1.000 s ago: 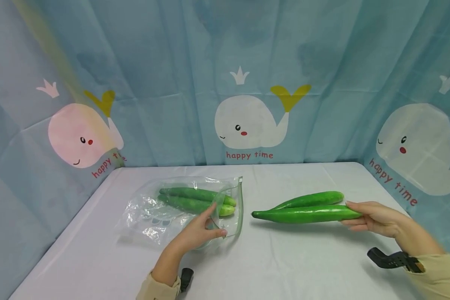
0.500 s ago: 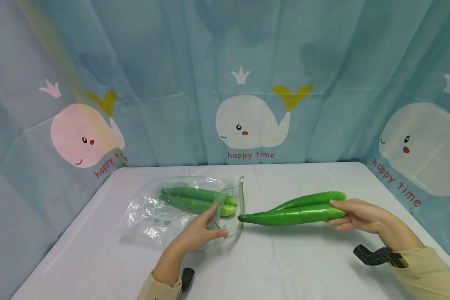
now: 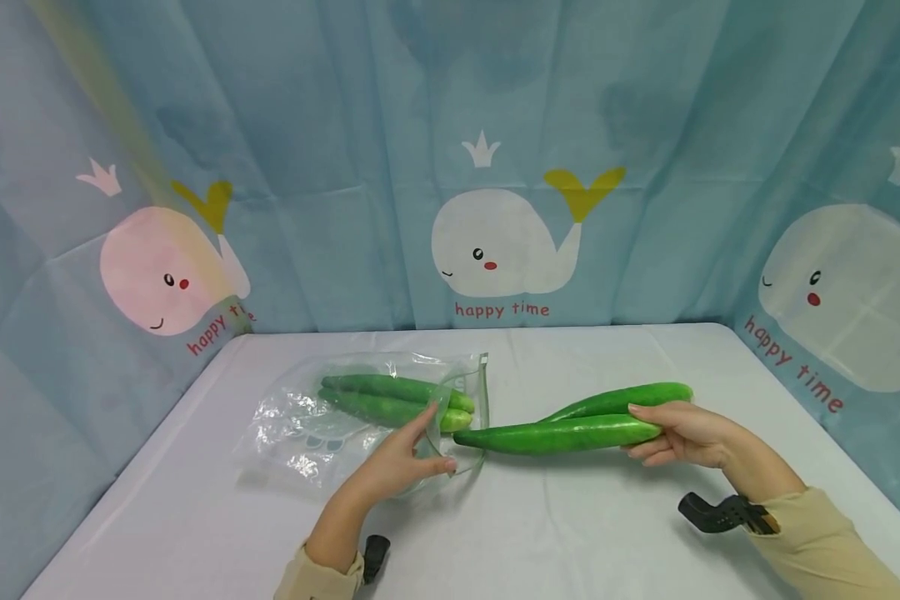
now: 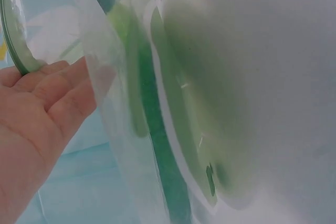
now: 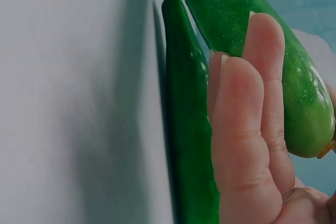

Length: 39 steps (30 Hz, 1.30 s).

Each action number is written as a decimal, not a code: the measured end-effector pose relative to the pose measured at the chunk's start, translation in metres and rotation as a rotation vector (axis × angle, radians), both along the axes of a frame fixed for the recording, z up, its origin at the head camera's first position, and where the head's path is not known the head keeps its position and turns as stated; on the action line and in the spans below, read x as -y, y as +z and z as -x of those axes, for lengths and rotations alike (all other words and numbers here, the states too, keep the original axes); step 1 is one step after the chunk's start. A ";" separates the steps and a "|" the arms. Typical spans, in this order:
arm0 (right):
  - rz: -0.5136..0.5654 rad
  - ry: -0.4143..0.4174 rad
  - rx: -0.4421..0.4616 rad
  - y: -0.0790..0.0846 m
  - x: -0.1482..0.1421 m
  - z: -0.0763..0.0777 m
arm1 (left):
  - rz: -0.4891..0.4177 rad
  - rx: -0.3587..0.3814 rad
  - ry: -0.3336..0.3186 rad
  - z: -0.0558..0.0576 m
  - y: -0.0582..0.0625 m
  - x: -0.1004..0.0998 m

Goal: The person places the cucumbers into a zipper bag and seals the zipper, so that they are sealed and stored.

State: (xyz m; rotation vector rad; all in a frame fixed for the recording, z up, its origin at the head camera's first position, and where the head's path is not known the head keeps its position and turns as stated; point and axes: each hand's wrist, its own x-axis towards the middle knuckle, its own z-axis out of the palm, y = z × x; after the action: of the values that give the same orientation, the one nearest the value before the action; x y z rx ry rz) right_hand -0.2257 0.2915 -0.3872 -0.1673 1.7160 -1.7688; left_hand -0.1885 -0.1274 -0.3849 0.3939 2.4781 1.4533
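Observation:
A clear zip bag (image 3: 285, 429) with a green-edged mouth lies on the left half of the table, its mouth facing right. Two cucumbers (image 3: 390, 387) show through its plastic. My left hand (image 3: 390, 467) is at the bag's mouth, thumb and index finger spread wide against the plastic; the left wrist view shows its fingers extended. My right hand (image 3: 693, 435) grips a cucumber (image 3: 540, 437) near its paler right end, fingers below and thumb on top. That cucumber's dark tip overlaps the bag's mouth. Behind it another cucumber (image 3: 618, 398) lies on the table, partly hidden.
A white cloth covers the table (image 3: 570, 533). A blue curtain (image 3: 330, 250) with whale prints stands around its back and sides. Black wrist cameras (image 3: 720, 512) are strapped at both sleeves.
My right hand has moved left with the cucumber, bringing its tip from right of the bag to inside the mouth's outline. My left hand and the bag have stayed almost still.

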 end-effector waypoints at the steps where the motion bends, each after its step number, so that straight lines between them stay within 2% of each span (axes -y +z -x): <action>1: -0.001 0.000 0.002 0.000 0.002 0.000 | -0.004 -0.002 -0.002 0.000 0.000 0.000; 10: -0.027 -0.007 -0.006 -0.007 0.014 0.002 | -0.004 -0.004 -0.019 0.001 0.000 -0.001; 16: -0.025 0.021 -0.007 -0.008 0.019 0.003 | 0.006 -0.024 -0.027 0.002 0.000 -0.002; 29: 0.000 0.061 0.015 -0.014 0.030 0.005 | -0.009 -0.010 0.005 0.003 -0.001 -0.003; 39: -0.032 0.071 0.016 -0.020 0.045 0.007 | 0.004 -0.017 0.010 0.001 -0.001 -0.002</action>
State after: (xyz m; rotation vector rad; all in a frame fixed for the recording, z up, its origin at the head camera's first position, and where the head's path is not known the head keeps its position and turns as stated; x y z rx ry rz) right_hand -0.2328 0.2465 -0.4071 -0.1977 1.7057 -1.6855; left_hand -0.1899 -0.1250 -0.3864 0.3955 2.4991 1.4549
